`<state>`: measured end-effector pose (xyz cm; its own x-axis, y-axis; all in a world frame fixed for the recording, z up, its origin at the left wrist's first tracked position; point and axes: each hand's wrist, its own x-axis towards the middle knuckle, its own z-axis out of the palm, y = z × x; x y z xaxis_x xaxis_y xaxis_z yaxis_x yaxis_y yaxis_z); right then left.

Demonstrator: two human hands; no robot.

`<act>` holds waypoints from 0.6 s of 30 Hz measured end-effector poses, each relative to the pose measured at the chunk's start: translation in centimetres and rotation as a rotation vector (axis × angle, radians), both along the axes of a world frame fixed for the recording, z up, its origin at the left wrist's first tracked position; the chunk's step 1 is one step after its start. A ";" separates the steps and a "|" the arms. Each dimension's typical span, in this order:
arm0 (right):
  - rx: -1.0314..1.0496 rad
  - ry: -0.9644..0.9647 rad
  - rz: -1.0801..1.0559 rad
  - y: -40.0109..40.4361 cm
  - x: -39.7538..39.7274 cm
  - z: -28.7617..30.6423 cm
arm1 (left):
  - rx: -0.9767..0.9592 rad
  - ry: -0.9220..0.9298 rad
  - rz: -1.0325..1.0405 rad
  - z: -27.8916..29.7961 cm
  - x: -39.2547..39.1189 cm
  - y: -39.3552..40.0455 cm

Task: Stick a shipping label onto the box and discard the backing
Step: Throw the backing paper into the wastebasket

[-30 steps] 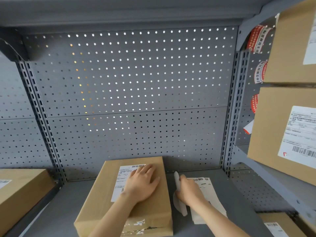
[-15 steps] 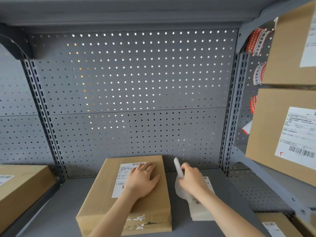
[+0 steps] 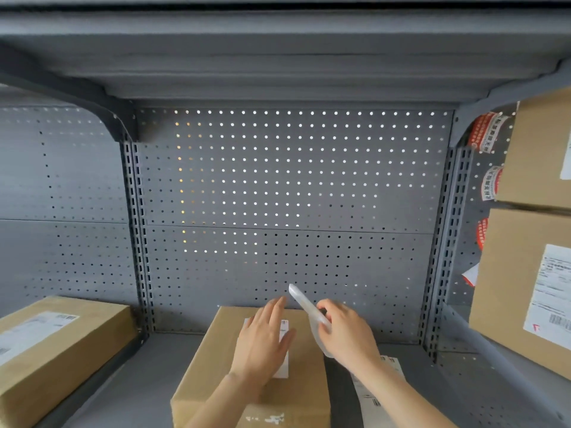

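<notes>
A brown cardboard box (image 3: 216, 362) lies on the grey shelf in the lower middle. A white shipping label (image 3: 283, 350) is stuck on its top, mostly hidden under my left hand (image 3: 262, 341), which lies flat on it with fingers spread. My right hand (image 3: 346, 332) is raised just right of the box, above its far right corner, pinching a translucent white backing strip (image 3: 304, 304) that points up and to the left.
More white labels (image 3: 370, 393) lie on the shelf (image 3: 145, 375) right of the box, under my right forearm. Another labelled box (image 3: 52, 344) sits at the left. Labelled boxes (image 3: 525, 288) are stacked on the right shelf. A perforated grey back panel (image 3: 278, 196) stands behind.
My right hand has lifted the backing strip up off the shelf and toward the box's far right corner. My left hand has slid forward over the label. The view has tilted upward.
</notes>
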<state>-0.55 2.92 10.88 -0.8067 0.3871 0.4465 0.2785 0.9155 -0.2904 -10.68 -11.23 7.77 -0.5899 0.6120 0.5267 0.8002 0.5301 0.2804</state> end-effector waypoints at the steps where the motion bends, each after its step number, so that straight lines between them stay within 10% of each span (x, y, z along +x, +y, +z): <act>1: 0.023 0.012 0.033 -0.7 -0.3 0.1 | 0.020 0.028 0.019 0.2 -0.2 -0.8; 18: 0.019 0.088 0.724 -21.8 -7.9 -0.9 | 0.077 0.246 0.492 -0.7 -0.7 -27.4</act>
